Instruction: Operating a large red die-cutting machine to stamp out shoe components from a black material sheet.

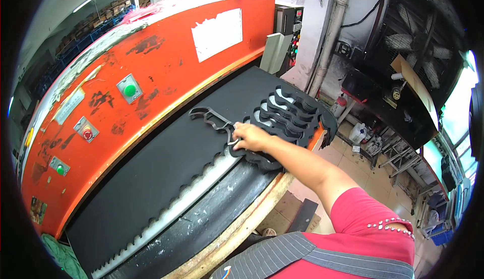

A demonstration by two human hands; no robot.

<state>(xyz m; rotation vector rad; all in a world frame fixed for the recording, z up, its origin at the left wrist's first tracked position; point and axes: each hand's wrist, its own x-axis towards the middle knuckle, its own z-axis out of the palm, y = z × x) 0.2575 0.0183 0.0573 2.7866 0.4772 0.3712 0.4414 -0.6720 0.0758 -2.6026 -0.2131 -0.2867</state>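
grip: right hand (250,137) closed on metal cutting die (214,120), fingers at its near end
left hand: out of view
die: lies flat on black sheet (166,163), just left of the cut-out holes
sheet: spread on press bed, jagged cut edge toward the person
offcuts (290,115): black, with shaped holes, just beyond the hand
press (151,62): orange head above the sheet, green button (130,90), red button (87,134)

The orange press (166,62) carried two green buttons (129,90) and one red button (87,134), and one hand (250,137) showed.
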